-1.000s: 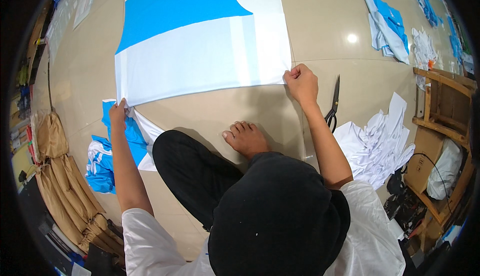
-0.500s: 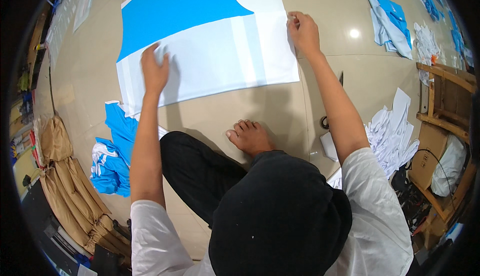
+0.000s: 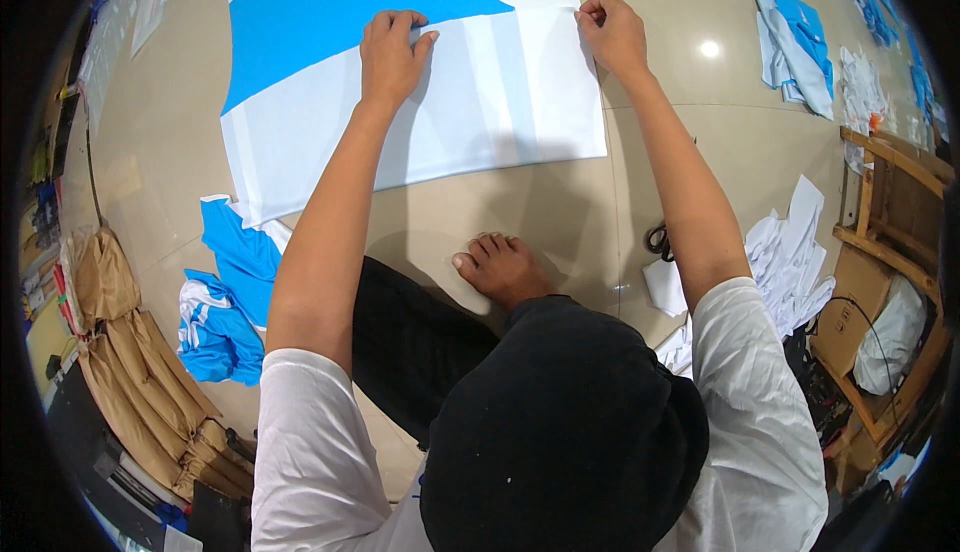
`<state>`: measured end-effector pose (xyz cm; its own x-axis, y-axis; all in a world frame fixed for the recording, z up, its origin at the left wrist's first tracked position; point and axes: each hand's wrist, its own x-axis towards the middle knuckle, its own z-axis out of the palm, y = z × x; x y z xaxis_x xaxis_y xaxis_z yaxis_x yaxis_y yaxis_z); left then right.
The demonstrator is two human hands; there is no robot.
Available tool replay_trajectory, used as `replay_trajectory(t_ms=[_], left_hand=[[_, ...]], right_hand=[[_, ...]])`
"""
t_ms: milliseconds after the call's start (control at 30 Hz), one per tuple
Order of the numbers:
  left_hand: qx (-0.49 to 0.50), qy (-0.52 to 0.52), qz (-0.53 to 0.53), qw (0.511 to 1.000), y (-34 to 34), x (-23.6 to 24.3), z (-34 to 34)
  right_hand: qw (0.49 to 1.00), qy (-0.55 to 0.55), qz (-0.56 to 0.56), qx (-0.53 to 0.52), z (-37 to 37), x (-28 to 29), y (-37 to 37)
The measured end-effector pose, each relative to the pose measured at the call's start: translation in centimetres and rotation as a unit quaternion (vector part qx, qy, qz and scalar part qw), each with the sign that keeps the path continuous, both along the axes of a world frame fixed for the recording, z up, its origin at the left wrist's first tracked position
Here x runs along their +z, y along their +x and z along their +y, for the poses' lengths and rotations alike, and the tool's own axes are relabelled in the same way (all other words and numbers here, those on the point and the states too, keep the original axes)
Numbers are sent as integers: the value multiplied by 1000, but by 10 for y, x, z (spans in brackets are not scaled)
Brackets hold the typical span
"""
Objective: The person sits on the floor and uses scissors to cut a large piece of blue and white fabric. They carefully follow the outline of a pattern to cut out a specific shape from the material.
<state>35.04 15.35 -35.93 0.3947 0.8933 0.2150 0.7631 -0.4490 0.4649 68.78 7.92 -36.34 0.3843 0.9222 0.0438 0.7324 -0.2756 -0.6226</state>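
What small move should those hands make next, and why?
Perhaps the left hand should shift right to help steady the right edge of the blue-and-white fabric: only the right hand is at that edge, while the left is over the fabric, near where blue meets white.

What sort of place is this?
Probably a garment workshop: a large fabric piece lies spread on the tiled floor, with a heap of white cloth pieces and crumpled blue-and-white cloth nearby.
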Motion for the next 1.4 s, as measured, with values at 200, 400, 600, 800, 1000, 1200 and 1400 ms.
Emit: replay_trajectory(t_ms=[200,400,600,800,1000,1200,1400], left_hand=[[4,4,2,1000,2,1,2],[10,1,16,1000,1,-2,5],[10,14,21,1000,3,-1,4],[22,6,29,999,7,3,1],[-13,33,13,999,18,1,-14],[-54,26,59,996,44,-7,-51],[-52,-13,120,991,51,-15,-53]], right_hand=[[999,5,32,-3,-2,1,-2],[999,11,39,-12,0,2,-6],[1000,10,19,-16,0,-3,-4],[1000,26,9,-9,2,-8,1],[1000,21,10,-13,2,-4,0],[1000,14,6,-18,4,-4,0],[1000,7,11,-13,5,-2,0]])
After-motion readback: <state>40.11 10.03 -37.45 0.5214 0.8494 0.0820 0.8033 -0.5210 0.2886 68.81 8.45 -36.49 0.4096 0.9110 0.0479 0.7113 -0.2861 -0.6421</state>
